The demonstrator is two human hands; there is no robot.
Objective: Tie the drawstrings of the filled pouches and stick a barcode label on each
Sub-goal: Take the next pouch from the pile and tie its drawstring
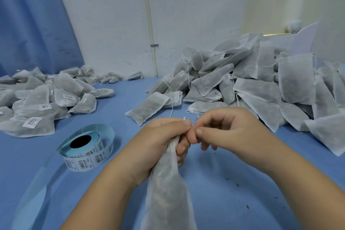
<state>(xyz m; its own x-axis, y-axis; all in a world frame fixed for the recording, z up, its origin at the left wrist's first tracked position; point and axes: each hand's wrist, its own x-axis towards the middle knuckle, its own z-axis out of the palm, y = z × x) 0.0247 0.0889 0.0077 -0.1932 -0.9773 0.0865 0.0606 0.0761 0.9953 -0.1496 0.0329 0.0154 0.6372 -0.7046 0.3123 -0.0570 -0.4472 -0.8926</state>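
A filled white pouch hangs in the lower middle of the head view, its gathered neck squeezed in my left hand. My right hand pinches the thin white drawstring just right of the neck, fingertips touching those of the left. A roll of barcode labels lies on the blue table to the left, with a strip of bare backing trailing toward me. Pouches with labels stuck on form a pile at the left. Pouches without labels are heaped at the right.
The table has a blue cover with small dark crumbs scattered at the right. A white wall with a vertical pipe stands behind, and a blue curtain hangs at the left. One loose pouch lies just beyond my hands.
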